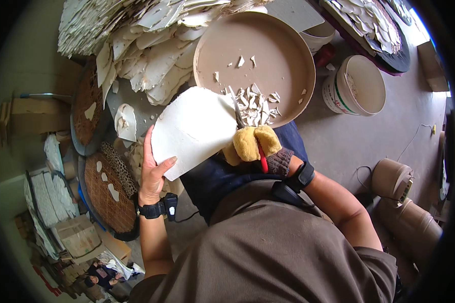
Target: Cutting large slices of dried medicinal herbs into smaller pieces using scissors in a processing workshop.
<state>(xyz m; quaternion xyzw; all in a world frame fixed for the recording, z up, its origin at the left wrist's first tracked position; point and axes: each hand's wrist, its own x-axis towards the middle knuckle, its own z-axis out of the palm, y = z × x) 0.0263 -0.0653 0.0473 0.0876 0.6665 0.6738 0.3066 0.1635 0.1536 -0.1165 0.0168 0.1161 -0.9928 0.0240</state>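
Note:
My left hand (151, 174) grips the lower left edge of a thin, stiff white sheet (192, 126), thumb on top. The sheet has a rounded upper edge and is tilted over my lap. A fuzzy yellow covering wraps my right hand (255, 145), which is closed on red-handled scissors (238, 113). Their blades point up along the sheet's right edge; I cannot tell whether they touch it. Just beyond, a large round tan tray (258, 40) holds a small heap of white scraps (253, 103), with a few more scattered about.
Stacked white sheets (151, 55) rise at the far left beside the tray. Round woven racks (98, 184) stand left. A white bucket (361, 86) is on the right, with cardboard drums (407, 222) nearer. Another person (103, 275) is at the lower left.

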